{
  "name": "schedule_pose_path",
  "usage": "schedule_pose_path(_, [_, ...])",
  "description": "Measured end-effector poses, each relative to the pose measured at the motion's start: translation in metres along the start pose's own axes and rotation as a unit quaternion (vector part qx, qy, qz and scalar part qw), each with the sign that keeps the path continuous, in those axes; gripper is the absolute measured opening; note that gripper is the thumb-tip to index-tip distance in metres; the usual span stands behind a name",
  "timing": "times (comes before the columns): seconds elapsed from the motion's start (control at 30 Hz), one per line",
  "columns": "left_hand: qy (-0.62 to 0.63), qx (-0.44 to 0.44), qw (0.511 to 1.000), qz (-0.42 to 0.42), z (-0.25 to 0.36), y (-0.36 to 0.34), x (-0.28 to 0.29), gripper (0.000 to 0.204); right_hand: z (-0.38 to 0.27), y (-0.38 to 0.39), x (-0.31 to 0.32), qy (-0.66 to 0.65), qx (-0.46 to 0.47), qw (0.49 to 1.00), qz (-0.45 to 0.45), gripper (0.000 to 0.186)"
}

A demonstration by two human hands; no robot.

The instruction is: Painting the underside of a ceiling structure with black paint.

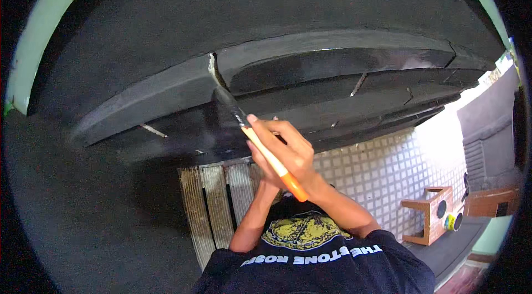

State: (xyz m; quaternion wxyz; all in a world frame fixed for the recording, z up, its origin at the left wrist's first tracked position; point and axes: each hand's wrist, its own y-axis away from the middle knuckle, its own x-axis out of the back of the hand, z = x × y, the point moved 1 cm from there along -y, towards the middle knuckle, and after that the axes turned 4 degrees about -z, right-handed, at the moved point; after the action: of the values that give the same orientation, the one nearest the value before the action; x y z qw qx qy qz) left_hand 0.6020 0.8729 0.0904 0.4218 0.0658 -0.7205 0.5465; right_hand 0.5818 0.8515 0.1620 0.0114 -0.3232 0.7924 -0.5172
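My right hand (291, 147) is closed around a paintbrush (267, 155) with a cream handle, an orange end and a dark ferrule. The dark bristles touch or hover at a curved grey-black ledge (160, 90), just below a pale vertical gap (212, 64) in it. Close beside the right hand, my left hand (265, 169) is near the brush handle. Most of its fingers are hidden behind the brush and the right hand, so its grip cannot be made out.
Below the ledge, dark stepped bands carry several pale streaks. Weathered wooden slats (213, 200) lie at lower left, near pale patterned floor tiles (377, 166). A brown wooden stool (424, 219) stands at right, with a yellow-labelled tin (451, 221) by it. Bright light enters at right.
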Motion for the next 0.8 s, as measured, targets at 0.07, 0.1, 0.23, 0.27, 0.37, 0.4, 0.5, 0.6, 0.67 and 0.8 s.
schedule_pose_path(0.07, [-0.152, 0.051, 0.986, 0.055, 0.01, 0.014, -0.011, 0.045, 0.001, 0.008, 0.01, 0.027, -0.007, 0.999, 0.026, 0.038])
schedule_pose_path(0.1, [0.058, -0.111, 0.966, -0.226, -0.034, 0.09, -0.102, 0.061, -0.005, 0.011, 0.022, 0.037, -0.022, 0.998, 0.038, 0.038])
schedule_pose_path(0.23, [0.359, -0.041, 0.855, -0.371, -0.046, 0.046, -0.06, 0.088, 0.011, 0.02, 0.09, 0.209, -0.16, 0.955, 0.136, 0.045])
schedule_pose_path(0.27, [0.356, -0.035, 0.854, -0.378, -0.045, 0.046, -0.06, 0.087, 0.019, 0.019, 0.102, 0.23, -0.171, 0.947, 0.142, 0.046])
schedule_pose_path(0.37, [0.358, -0.035, 0.854, -0.376, -0.044, 0.047, -0.062, 0.086, 0.021, 0.006, 0.101, 0.213, -0.229, 0.934, 0.175, 0.046])
schedule_pose_path(0.4, [0.361, -0.041, 0.856, -0.366, -0.043, 0.047, -0.062, 0.086, 0.022, 0.005, 0.092, 0.235, -0.199, 0.942, 0.129, 0.046])
schedule_pose_path(0.5, [0.307, -0.042, 0.856, -0.414, -0.039, 0.047, -0.064, 0.087, 0.017, -0.001, 0.054, 0.206, -0.123, 0.968, 0.079, 0.05])
schedule_pose_path(0.6, [0.228, -0.053, 0.922, -0.307, -0.032, 0.05, -0.066, 0.078, 0.002, -0.011, 0.02, 0.13, -0.072, 0.987, 0.055, 0.051])
schedule_pose_path(0.67, [0.135, -0.073, 0.966, -0.208, -0.014, 0.044, -0.064, 0.07, -0.004, -0.016, 0.001, 0.063, -0.038, 0.996, 0.05, 0.051])
schedule_pose_path(0.8, [0.093, 0.005, 0.995, -0.034, -0.007, 0.015, -0.043, 0.04, -0.011, -0.014, -0.023, 0.012, -0.04, 0.999, -0.01, 0.054])
